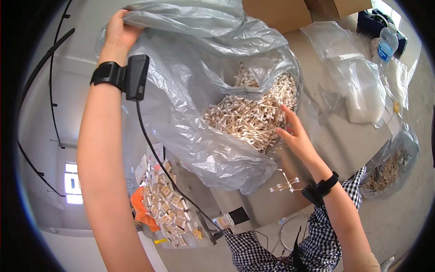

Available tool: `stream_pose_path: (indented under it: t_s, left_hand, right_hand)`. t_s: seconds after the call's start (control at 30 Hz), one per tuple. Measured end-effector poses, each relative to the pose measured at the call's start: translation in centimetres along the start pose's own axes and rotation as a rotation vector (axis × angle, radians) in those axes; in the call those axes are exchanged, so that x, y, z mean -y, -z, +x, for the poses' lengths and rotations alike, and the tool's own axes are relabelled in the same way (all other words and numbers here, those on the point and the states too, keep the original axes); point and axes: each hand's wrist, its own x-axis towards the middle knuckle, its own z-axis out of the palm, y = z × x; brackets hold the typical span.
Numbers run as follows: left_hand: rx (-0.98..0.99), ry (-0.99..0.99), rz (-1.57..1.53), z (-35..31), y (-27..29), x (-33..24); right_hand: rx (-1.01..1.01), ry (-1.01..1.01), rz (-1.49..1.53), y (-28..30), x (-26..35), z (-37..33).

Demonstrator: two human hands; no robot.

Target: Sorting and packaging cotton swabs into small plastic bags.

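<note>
A large translucent grey plastic bag [181,86] lies on the table with its mouth gaping. Inside it is a heap of cotton swabs [244,118] with thin wooden sticks and white tips. My left hand [122,31] is raised at the upper left, closed on the bag's gathered edge, its fingertips partly hidden by the plastic. At the right side of the heap is my right hand [295,136], thumb and fingers apart, by the bag's rim and the outermost swabs; nothing shows between them. A few loose swabs [284,183] lie crossed on the table below that hand.
Many small packed boxes [170,208] are piled at the lower left beside an orange bag [141,211]. Clear plastic bags [362,90] and a water bottle [387,43] stand at the right. Another bag of swabs [387,174] sits lower right. A cardboard box [276,16] is behind.
</note>
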Motion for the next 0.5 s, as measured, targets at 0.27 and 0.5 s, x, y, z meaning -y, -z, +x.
stream_pose_path:
  t_s: [0.27, 0.5]
  left_hand:
    - [0.261, -0.417, 1.174, -14.5, 3.0, 8.7]
    - [1.112, 0.082, 1.273, -36.8, 5.9, 13.3]
  right_hand:
    - [0.002, 0.028, -0.048, -1.7, 0.2, -0.1]
    - [-0.015, 0.030, -0.060, -1.0, -0.3, 0.0]
